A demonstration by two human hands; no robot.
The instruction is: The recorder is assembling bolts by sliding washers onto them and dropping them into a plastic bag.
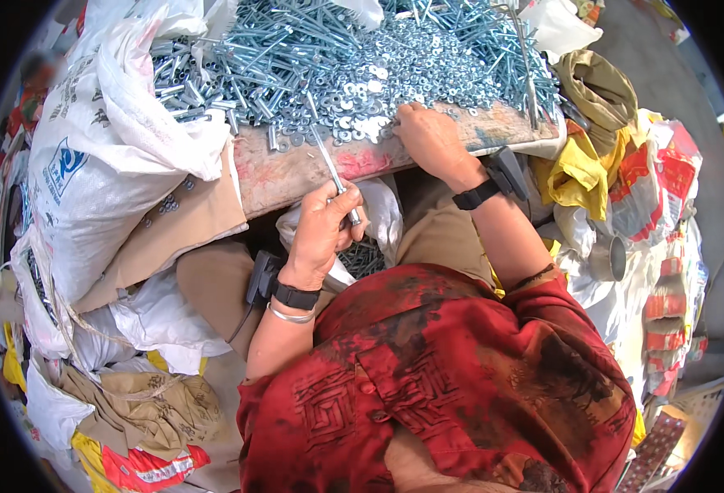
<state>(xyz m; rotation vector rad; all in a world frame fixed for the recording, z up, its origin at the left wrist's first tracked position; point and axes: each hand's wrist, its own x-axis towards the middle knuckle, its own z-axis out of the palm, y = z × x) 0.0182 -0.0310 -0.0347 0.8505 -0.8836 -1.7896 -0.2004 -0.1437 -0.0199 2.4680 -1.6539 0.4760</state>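
Observation:
A long metal bolt [329, 160] is held in the closed fingers of my left hand [322, 230], below the near edge of the wooden board [275, 177]. The bolt slants up and away, with a thicker metal part at its lower end. My right hand [432, 141] rests at the board's near edge, beside the heap of washers [353, 107] and small nuts [436, 66]. Its fingers are curled together at the edge of the pile; whatever they pinch is hidden. Behind lie many long bolts [284, 45] and, to the left, short metal sleeves [185, 82].
A full white woven sack [91, 197] stands at the left against brown cardboard [185, 222]. Under the board, between my knees, an opened white bag [386, 218] holds metal pieces. A metal cup [606, 259] and yellow and red sacks [653, 181] lie at the right.

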